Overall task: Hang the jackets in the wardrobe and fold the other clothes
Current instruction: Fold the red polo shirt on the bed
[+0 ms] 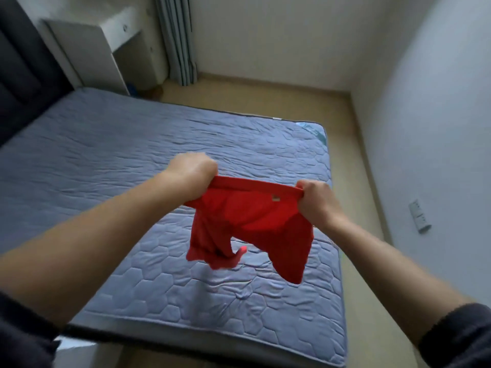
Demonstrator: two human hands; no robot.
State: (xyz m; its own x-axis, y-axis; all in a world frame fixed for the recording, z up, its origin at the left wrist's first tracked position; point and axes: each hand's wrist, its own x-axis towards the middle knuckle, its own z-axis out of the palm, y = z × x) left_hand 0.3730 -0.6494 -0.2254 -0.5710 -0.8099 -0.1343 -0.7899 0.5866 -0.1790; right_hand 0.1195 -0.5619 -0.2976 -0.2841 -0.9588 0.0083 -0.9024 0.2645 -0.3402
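A bed [119, 144] with a quilted blue-grey mattress cover fills most of the view, its dark headboard [24, 75] at the left edge. Beyond its far edge lie tan floor [265, 96], a white desk [87, 49] and a grey curtain [178, 41] in the corner.

The red shorts [252, 219] hang in the air over the mattress, towards its right edge. The waistband is stretched crosswise, dipping slightly to the right, and both legs point down at the cover, the left one bunched.

The left grip [192, 171] is curled round one end of the waistband; the right grip [317, 200] pinches the other end. Both forearms are bare, with dark sleeves pushed up.

A wall socket [419, 216] sits on the right wall, and a small label [276, 198] on the waistband.
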